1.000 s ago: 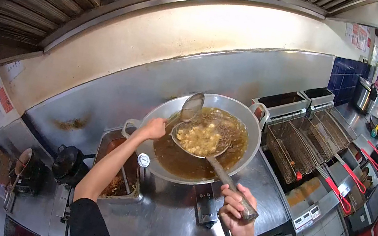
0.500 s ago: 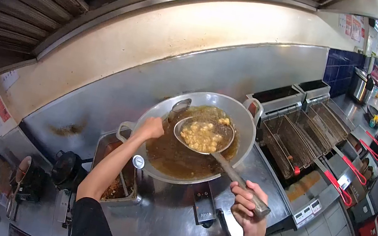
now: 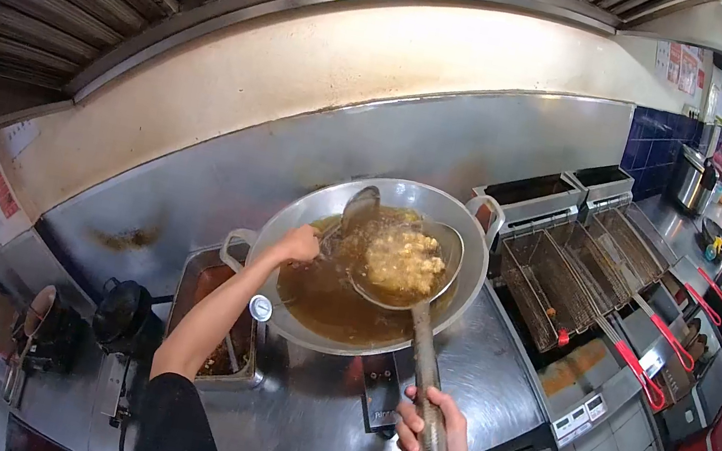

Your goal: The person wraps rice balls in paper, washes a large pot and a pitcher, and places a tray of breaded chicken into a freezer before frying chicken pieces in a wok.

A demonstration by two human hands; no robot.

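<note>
Your right hand (image 3: 431, 428) grips the skimmer (image 3: 402, 267) handle, its bowl heaped with pale golden fried bits over the wok (image 3: 466, 288) of brown oil, left hand (image 3: 300, 244) clutching a ladle (image 3: 360, 206).

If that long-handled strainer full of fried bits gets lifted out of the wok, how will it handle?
The strainer probably feels front-heavy: its food sits far from the right hand. The handle looks rigid metal, possibly greasy. It may drip oil over the wok.
</note>
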